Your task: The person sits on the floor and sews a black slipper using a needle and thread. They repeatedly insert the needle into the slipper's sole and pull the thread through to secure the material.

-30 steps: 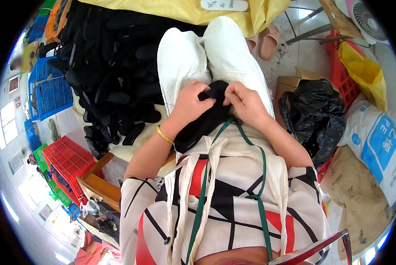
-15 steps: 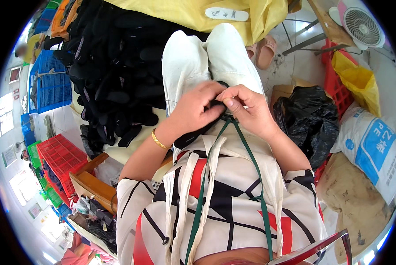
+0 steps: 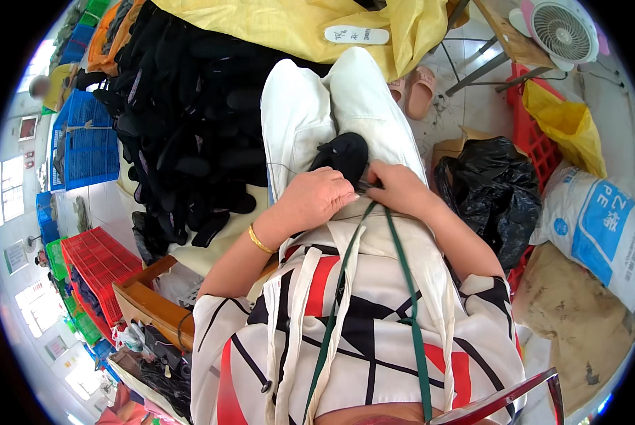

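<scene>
A black cloth shoe [image 3: 346,153] lies in my lap between the knees of my white trousers, its rounded toe pointing away from me. My left hand [image 3: 322,195] is closed on the near left side of the shoe, fingers curled and thumb against its opening. On the right edge, my right hand [image 3: 397,188] grips it with bent fingers. The two hands almost meet at the near end, so that part of the shoe is largely hidden. A thin dark thread curves out beside my left hand. Whether a needle is in my fingers is too small to tell.
A large heap of black shoes [image 3: 190,120] lies at left, beside blue [image 3: 87,152] and red [image 3: 101,262] crates. A yellow sheet [image 3: 261,21] with a white insole [image 3: 357,35] is ahead. A black plastic bag [image 3: 489,191], sacks and a fan [image 3: 562,35] stand at right.
My hands have come down toward me and moved apart from over the shoe, uncovering its toe. The fingers were pinched together above it before. The whole view has shifted slightly.
</scene>
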Demonstrator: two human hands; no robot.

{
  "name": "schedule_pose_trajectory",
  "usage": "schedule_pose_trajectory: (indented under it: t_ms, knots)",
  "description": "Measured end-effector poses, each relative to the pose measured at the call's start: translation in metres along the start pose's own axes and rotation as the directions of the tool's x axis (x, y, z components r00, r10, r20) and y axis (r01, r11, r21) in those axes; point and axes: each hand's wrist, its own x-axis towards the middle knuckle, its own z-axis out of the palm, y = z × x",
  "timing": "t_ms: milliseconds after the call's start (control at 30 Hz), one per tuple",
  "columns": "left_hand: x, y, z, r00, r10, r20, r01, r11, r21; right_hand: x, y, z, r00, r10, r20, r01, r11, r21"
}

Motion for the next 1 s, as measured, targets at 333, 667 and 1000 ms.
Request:
schedule_pose_trajectory:
  t_ms: [333,667,1000]
  knots:
    - [0.001,0.001,0.005,0.999,-0.004,-0.042,0.005,1.000,0.012,-0.020,-0.012,-0.023,0.982,0.080,-0.172,-0.032,0.964,0.266]
    - [0.001,-0.002,0.007,0.996,0.009,-0.093,-0.014,0.998,-0.054,0.016,-0.006,0.008,0.873,-0.318,-0.370,0.164,0.906,-0.390]
    - [0.002,-0.007,0.005,0.995,0.000,-0.097,-0.010,0.994,-0.108,0.031,-0.011,0.004,0.847,-0.391,-0.361,0.210,0.868,-0.450]
